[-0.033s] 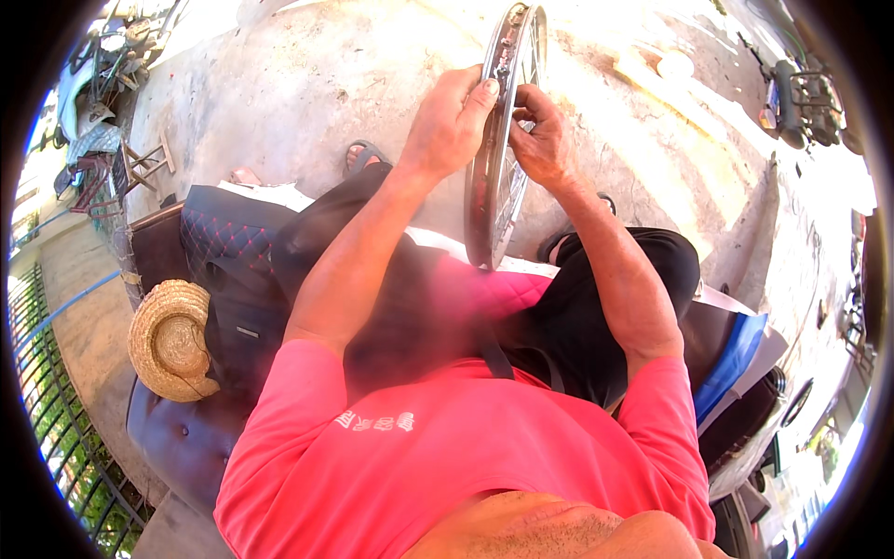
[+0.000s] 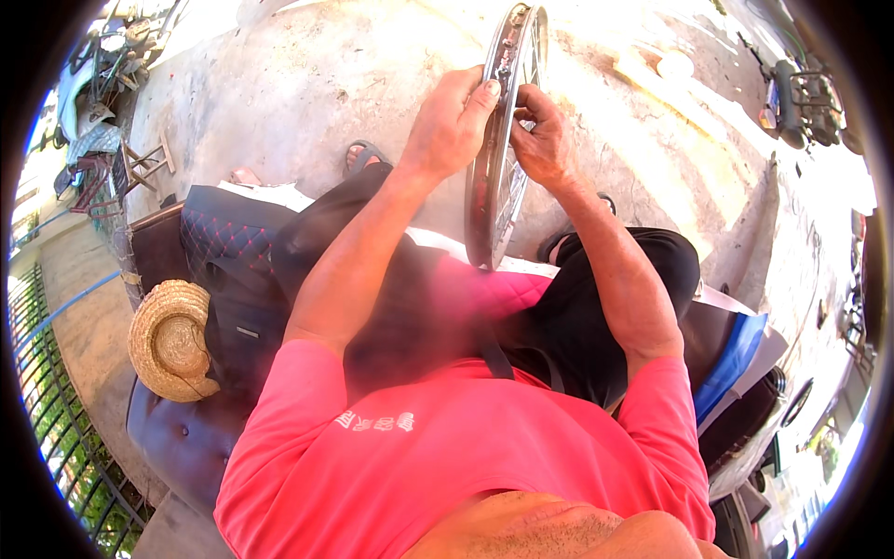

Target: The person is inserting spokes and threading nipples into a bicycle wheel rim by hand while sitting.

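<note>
A bare metal wheel rim (image 2: pixel 480 191) with thin spokes (image 2: pixel 511 191) and no tyre stands upright in front of me, seen nearly edge-on, its lower end over my lap. My left hand (image 2: pixel 441 129) is closed on the rim's left side, the thumb lying on its outer face and the other fingers mostly hidden. On the opposite side, my right hand (image 2: pixel 546 144) has its fingers curled in against the spokes, thumb and forefinger close together. What that pinch holds, if anything, is too small to make out.
Beside me at left lie a straw hat (image 2: pixel 170 340) and a dark padded seat (image 2: pixel 177 438). A small wooden stool (image 2: pixel 147 163) stands farther off, near a metal fence (image 2: pixel 56 419). Parked machinery (image 2: pixel 805 102) is at the far right. Pale concrete floor (image 2: pixel 279 84) stretches ahead.
</note>
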Tool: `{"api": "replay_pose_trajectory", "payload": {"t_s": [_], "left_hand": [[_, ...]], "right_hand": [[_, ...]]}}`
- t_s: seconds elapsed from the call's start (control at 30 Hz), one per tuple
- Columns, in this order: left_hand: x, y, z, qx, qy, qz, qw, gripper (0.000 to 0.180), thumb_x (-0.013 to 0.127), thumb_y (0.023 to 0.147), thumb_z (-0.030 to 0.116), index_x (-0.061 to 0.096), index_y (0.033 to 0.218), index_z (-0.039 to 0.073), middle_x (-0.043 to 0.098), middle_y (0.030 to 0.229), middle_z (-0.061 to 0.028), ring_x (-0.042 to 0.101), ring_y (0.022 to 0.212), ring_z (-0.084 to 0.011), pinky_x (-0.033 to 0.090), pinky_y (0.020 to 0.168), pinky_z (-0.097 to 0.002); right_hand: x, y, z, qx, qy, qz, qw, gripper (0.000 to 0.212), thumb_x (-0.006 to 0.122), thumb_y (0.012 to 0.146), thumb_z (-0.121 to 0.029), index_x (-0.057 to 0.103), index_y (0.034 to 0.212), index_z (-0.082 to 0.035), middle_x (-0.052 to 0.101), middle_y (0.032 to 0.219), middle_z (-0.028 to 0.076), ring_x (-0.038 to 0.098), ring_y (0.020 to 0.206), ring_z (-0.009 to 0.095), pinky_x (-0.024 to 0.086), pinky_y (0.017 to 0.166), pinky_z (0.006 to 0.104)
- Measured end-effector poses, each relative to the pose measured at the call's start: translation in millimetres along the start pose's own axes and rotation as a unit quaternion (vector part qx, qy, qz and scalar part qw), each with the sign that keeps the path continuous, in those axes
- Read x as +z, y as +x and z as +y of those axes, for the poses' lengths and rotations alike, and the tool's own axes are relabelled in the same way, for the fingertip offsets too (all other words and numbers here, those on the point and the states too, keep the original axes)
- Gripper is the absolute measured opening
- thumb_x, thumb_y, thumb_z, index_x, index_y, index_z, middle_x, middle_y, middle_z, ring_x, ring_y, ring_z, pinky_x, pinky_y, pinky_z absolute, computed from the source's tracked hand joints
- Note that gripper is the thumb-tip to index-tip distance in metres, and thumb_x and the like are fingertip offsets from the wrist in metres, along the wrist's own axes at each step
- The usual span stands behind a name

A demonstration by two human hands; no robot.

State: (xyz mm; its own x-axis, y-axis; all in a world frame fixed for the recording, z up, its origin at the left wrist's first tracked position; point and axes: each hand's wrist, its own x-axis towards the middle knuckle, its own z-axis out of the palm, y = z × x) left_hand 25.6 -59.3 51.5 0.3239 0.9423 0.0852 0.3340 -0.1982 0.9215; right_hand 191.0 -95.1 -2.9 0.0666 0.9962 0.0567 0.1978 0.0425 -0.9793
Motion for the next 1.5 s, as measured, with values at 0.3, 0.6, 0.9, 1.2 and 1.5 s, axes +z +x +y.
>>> {"api": "replay_pose_trajectory", "payload": {"t_s": [0.3, 0.6, 0.9, 1.2, 1.5], "left_hand": [[-0.5, 1.4, -7.1, -0.007, -0.004, 0.002, 1.0, 0.044, 0.054, 0.11, 0.032, 0.064, 0.134, -0.002, 0.067, 0.126, -0.0235, 0.064, 0.119, -0.0372, 0.048, 0.103, -0.0434], [-0.5, 0.3, -4.0, -0.004, 0.001, 0.002, 1.0, 0.044, 0.054, 0.109, 0.033, 0.064, 0.134, -0.003, 0.067, 0.125, -0.0238, 0.064, 0.118, -0.037, 0.049, 0.103, -0.0433], [-1.8, -0.4, -2.5, -0.029, -0.002, -0.021, 0.999, 0.05, 0.054, 0.11, 0.038, 0.062, 0.139, -0.003, 0.067, 0.133, -0.0196, 0.063, 0.123, -0.0287, 0.046, 0.108, -0.0385], [-2.9, 0.7, -0.8, -0.034, -0.007, -0.021, 0.999, 0.049, 0.054, 0.11, 0.036, 0.062, 0.139, -0.003, 0.065, 0.136, -0.0202, 0.063, 0.125, -0.0293, 0.046, 0.108, -0.0387], [-1.9, 1.2, -2.2, 0.003, -0.002, 0.015, 1.0, 0.041, 0.054, 0.109, 0.033, 0.066, 0.128, -0.002, 0.067, 0.117, -0.0248, 0.064, 0.113, -0.0395, 0.049, 0.1, -0.0455]], "right_hand": [[-5.8, 3.3, 4.3, -0.087, -0.038, -0.021, 0.995, 0.025, 0.071, 0.092, -0.007, 0.073, 0.118, -0.006, 0.074, 0.112, 0.015, 0.071, 0.098, 0.03, 0.056, 0.086, 0.0395], [-6.6, 2.9, 1.6, -0.07, -0.044, -0.017, 0.996, 0.024, 0.071, 0.093, -0.007, 0.073, 0.117, -0.007, 0.074, 0.11, 0.015, 0.071, 0.098, 0.031, 0.056, 0.087, 0.0396], [-3.6, 0.5, 2.1, -0.014, -0.023, -0.01, 1.0, 0.026, 0.073, 0.092, -0.009, 0.073, 0.118, -0.007, 0.074, 0.111, 0.015, 0.07, 0.098, 0.032, 0.056, 0.087, 0.0397], [-6.7, 3.3, -3.2, -0.099, -0.072, -0.011, 0.992, 0.024, 0.07, 0.092, -0.005, 0.072, 0.115, -0.007, 0.073, 0.108, 0.015, 0.07, 0.097, 0.033, 0.056, 0.086, 0.0398], [-4.8, -13.2, -26.6, -0.071, -0.118, -0.004, 0.99, 0.019, 0.07, 0.09, -0.005, 0.072, 0.109, -0.006, 0.071, 0.104, 0.015, 0.07, 0.094, 0.034, 0.057, 0.083, 0.0413]]}}
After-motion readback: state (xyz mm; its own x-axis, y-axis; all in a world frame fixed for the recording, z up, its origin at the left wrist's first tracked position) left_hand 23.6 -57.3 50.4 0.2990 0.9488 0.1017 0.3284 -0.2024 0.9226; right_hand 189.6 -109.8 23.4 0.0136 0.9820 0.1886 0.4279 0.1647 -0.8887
